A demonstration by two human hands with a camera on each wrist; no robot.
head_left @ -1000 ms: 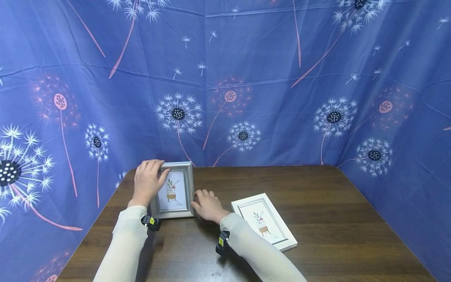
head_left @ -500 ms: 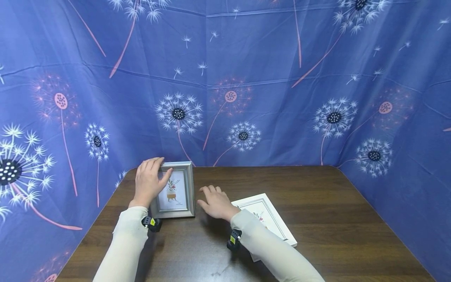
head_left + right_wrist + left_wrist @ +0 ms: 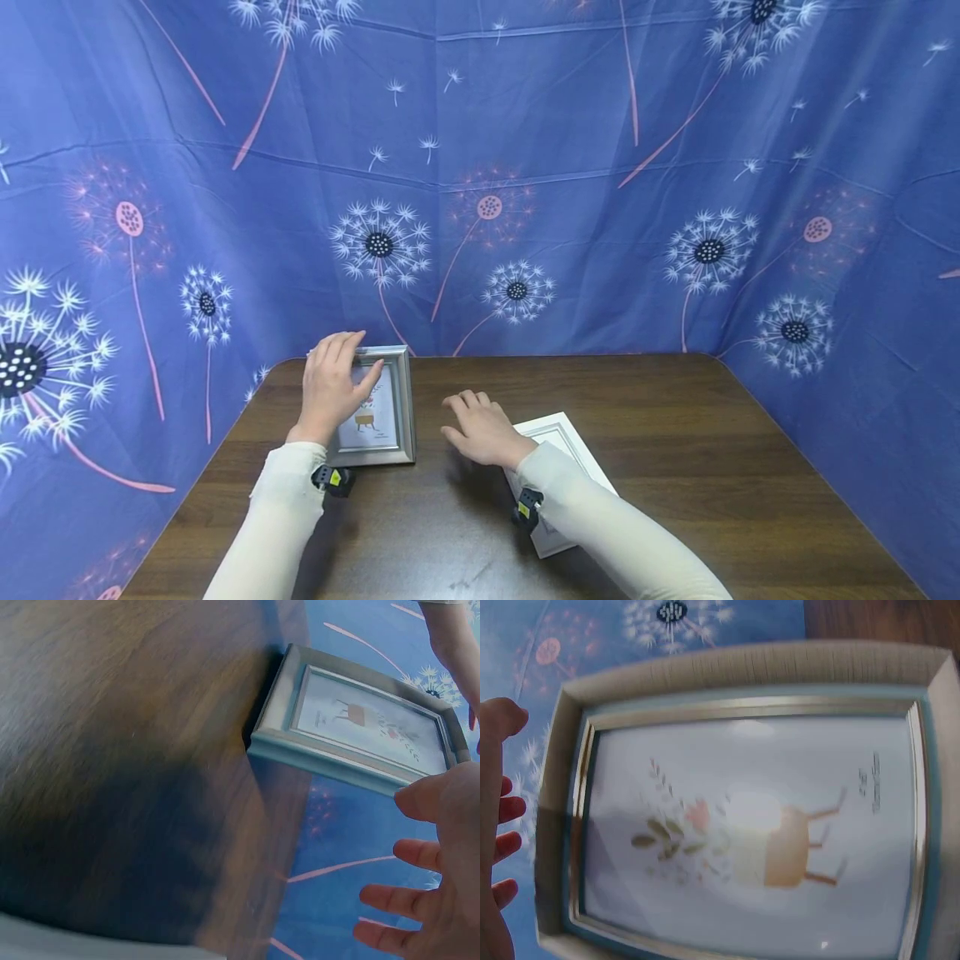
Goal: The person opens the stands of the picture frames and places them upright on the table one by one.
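Observation:
A silver-grey picture frame stands upright at the back left of the table, its print of a plant in a legged pot facing me. My left hand hovers by the frame's upper left, thumb and fingers spread; in the left wrist view its fingertips show beyond the frame's top edge. To the right of that frame, my right hand is held over the table with loosely bent fingers, holding nothing. Beneath the right forearm lies a white picture frame, flat and angled, partly hidden by the wrist and sleeve.
The brown wooden table reaches back to a blue cloth with dandelion prints, which hangs behind it and along both sides. Both wrists wear small black cameras, such as the left wrist camera.
My right hand has let go of the silver frame's right edge and moved right, over the white frame. My left hand has lifted slightly and shifted right, while the silver frame stays upright.

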